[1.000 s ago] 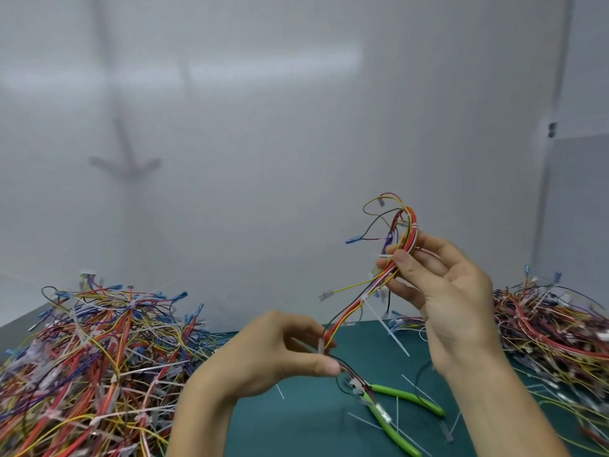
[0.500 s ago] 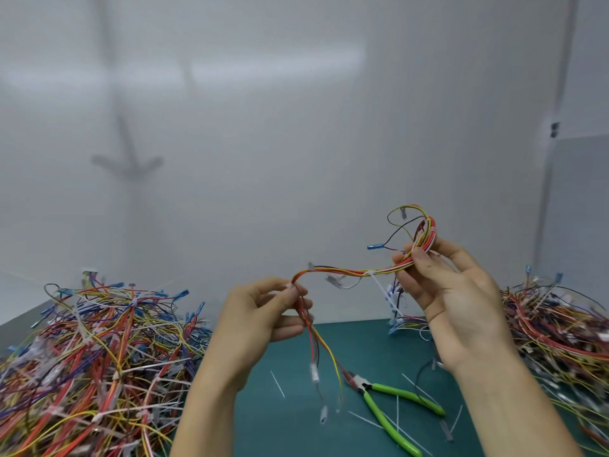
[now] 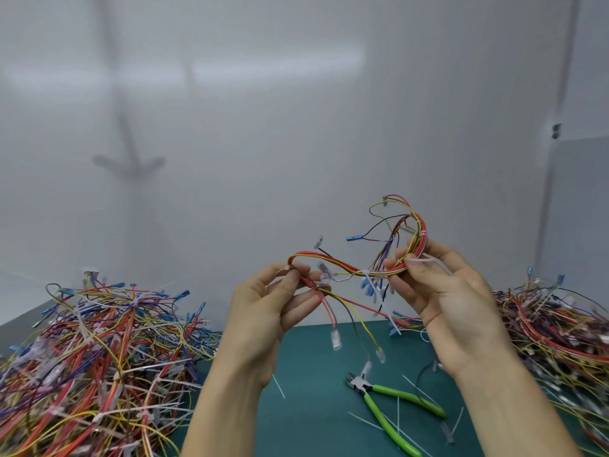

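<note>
Pale grey walls closed off the back of a teal-topped table. Above it the left grip pinched, thumb against curled fingers, one end of a slim bundle of red, yellow and black wires bound with white plastic ties. The right grip had thumb and fingers curled round the looped far end. The single bundle therefore hung stretched between the two, well clear of the table, probably raised so its ties could be found.

Three clear-capped wire ends dangled below the left grip. Beneath and between the grips lay one pair of green-handled side cutters, likely parked within reach for snipping ties. Around it were thin white tie offcuts, at least five, with the finest hard to count.

Outward of each grip rose one tangled heap of coloured wires, the left heap and the right heap. That made two heaps, well apart, perhaps done and undone work.
</note>
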Demonstrator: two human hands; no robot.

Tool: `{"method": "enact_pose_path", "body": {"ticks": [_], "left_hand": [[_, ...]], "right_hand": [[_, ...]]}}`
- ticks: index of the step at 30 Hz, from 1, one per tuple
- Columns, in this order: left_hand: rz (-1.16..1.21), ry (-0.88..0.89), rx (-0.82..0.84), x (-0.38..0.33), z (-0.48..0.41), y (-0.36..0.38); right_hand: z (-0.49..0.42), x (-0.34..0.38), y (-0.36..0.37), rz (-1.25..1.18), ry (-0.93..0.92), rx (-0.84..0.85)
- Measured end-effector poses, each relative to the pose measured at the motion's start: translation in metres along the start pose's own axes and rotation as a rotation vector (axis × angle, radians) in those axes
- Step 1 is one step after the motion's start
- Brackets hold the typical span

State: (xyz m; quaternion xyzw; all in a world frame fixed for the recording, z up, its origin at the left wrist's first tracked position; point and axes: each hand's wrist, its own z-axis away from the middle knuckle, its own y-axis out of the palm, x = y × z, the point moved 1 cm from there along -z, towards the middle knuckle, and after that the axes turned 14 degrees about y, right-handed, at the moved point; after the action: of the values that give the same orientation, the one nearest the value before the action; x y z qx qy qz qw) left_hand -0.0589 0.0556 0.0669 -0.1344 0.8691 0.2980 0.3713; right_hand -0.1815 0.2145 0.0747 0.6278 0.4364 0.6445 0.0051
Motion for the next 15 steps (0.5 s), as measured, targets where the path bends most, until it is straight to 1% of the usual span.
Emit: {"method": "enact_pose_path", "body": {"ticks": [2, 3, 4, 5, 7, 8, 9, 10, 11, 13, 15], "left_hand": [[-0.039, 0.002, 0.022, 0.001, 0.000, -0.003], [-0.115, 0.006, 0.041, 0.002, -0.001, -0.006], [-0.251, 0.011, 0.066, 0.004, -0.001, -0.009], [-0.449, 0.016, 0.096, 0.005, -0.001, -0.015], [-0.831, -0.013, 0.222, 0.006, -0.001, -0.022], [-0.946, -0.042, 0.287, 0.005, 0.000, -0.025], [-0.989, -0.080, 0.317, 0.004, 0.000, -0.026], [-0.973, -0.101, 0.321, 0.003, 0.000, -0.025], [-0.900, -0.097, 0.302, 0.002, 0.000, -0.023], [-0.631, -0.036, 0.209, -0.001, 0.000, -0.013], [-0.313, -0.022, 0.151, -0.005, 0.000, -0.001]], "right_hand": [[-0.001, 0.000, -0.001, 0.011, -0.007, 0.001], [-0.001, 0.001, -0.001, 0.029, -0.020, 0.002], [-0.001, 0.001, -0.001, 0.056, -0.041, 0.003], [0.000, 0.002, -0.001, 0.091, -0.068, 0.004], [0.002, 0.003, 0.000, 0.206, -0.139, -0.006], [0.002, 0.002, 0.001, 0.284, -0.179, -0.014], [0.003, 0.001, 0.002, 0.361, -0.215, -0.014], [0.004, -0.001, 0.004, 0.431, -0.244, -0.001], [0.004, -0.004, 0.007, 0.497, -0.264, 0.024], [0.006, -0.011, 0.014, 0.635, -0.281, 0.076], [0.008, -0.020, 0.020, 0.812, -0.276, 0.123]]}}
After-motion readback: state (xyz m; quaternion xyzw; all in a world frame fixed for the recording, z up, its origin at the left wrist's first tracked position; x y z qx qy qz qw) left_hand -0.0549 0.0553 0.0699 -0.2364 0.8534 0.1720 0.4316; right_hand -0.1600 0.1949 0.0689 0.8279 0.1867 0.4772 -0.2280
